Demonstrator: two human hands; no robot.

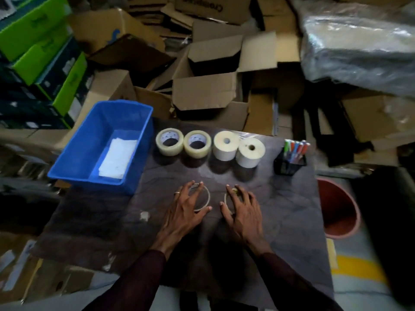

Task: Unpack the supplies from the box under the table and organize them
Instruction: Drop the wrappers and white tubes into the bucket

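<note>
One tape ring (208, 195) is being gripped by the spread left hand (186, 209), a second ring (225, 198) by the right hand (243, 212), likely for aligning with the fuller rolls (225, 147) beyond.

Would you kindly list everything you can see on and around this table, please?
table: one, dark, centre
bin: one, blue, table's left edge, holding white packet
tape rolls: two, clear, back row, left
label rolls: two, white, back row, right
pen holder: one, black, back right, with coloured pens
thin rings: two, pale, front, one under each hand
bucket: one, reddish, floor, right of table
cardboard boxes: many, brown, behind table
green-and-black boxes: several, stacked far left
plastic-wrapped bundle: one, clear, upper right
left hand: one, fingers round left ring
right hand: one, fingers round right ring
</note>
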